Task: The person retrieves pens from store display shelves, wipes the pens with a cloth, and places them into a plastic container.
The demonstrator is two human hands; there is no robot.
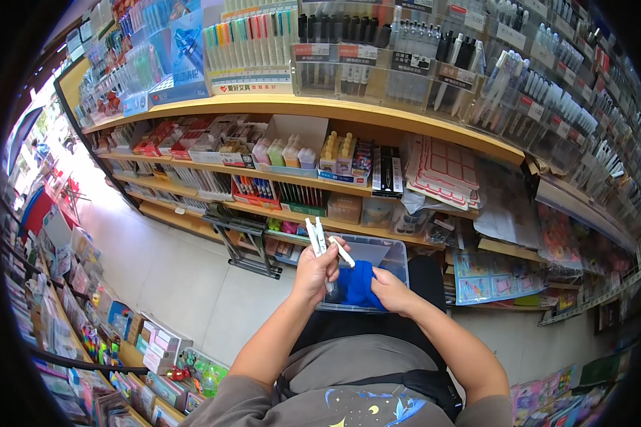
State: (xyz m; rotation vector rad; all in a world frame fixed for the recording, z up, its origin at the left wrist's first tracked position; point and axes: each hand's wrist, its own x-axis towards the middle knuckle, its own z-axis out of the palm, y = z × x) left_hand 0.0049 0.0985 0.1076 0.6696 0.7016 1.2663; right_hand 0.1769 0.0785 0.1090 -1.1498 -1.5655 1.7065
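Three white pens [315,238], as far as can be counted, are held in the left hand [318,268]: two stand nearly upright and side by side, gripped by the closed fingers, while the slanted pen [342,253] projects at an angle toward the other hand. The right hand [390,290] is closed on a bunched blue cloth [364,283], thumb side toward the pens; the far fingers are hidden, so their exact grip cannot be told. Both hands are positioned at a clear plastic bin [401,257] in front of the person, the cloth overlapping its opening; what lies beneath the cloth is not legible. Whether the slanted pen touches the cloth cannot be confirmed from this angle. Findings on handling: in my judgement, the two upright pens are best secured with the lower fingers, leaving thumb and forefinger to govern the slanted one. Slim, smooth barrels would probably roll if gripped loosely, so pressure should be firm but light. The cloth should be gathered close to the fingertips, since a trailing fold could snag a clip or sweep a pen aside. Working directly above the bin is sound practice: a dropped pen would likely land inside it.
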